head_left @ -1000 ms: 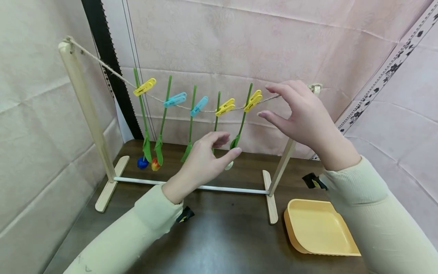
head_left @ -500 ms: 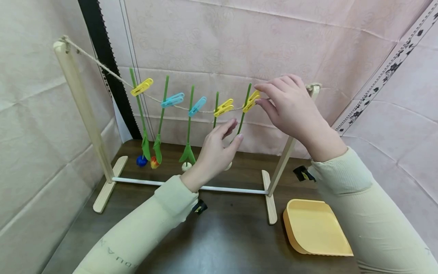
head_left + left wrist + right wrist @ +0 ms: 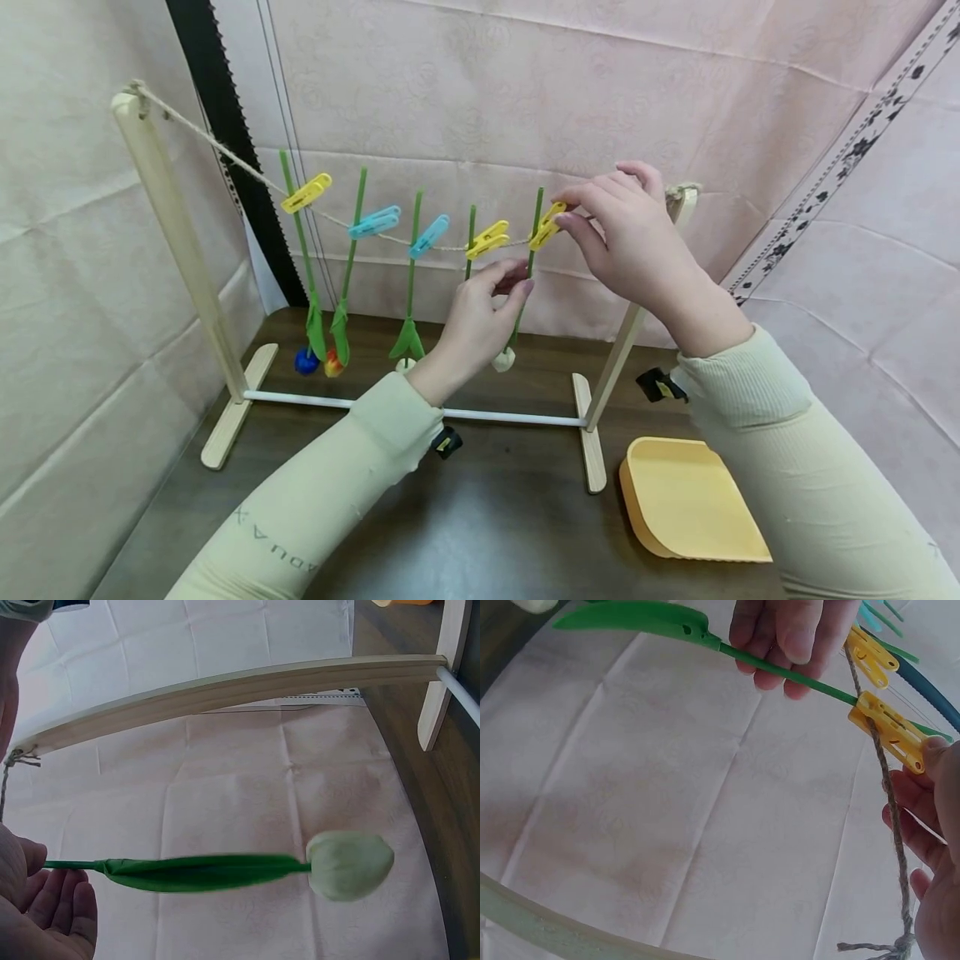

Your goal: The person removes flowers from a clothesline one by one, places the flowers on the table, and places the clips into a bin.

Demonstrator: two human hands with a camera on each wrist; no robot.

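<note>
My left hand [image 3: 474, 321] pinches the green stem of an artificial white tulip [image 3: 350, 865] between thumb and fingers. This tulip hangs head down at the right end of a row on a rope [image 3: 892, 825]. A yellow clothespin [image 3: 891, 733] clips its stem to the rope. My right hand [image 3: 633, 237] pinches that clothespin by its free end. Just left of it, another yellow clothespin [image 3: 487, 239] holds a stem whose lower part my left hand hides. Farther left hang a blue flower [image 3: 307, 360], a red-orange flower [image 3: 333, 363] and a partly hidden white flower [image 3: 406, 365].
The rope spans two wooden posts [image 3: 180, 250] joined low down by a white rod [image 3: 517, 416]. Blue clothespins [image 3: 375, 222] and a yellow one [image 3: 307, 193] clip the left stems. A yellow tray [image 3: 697, 500] stands on the dark table [image 3: 510, 517] at right.
Both hands have come in to the rightmost tulip: my right hand moved left onto its clothespin, and my left hand moved up and right onto its stem.
</note>
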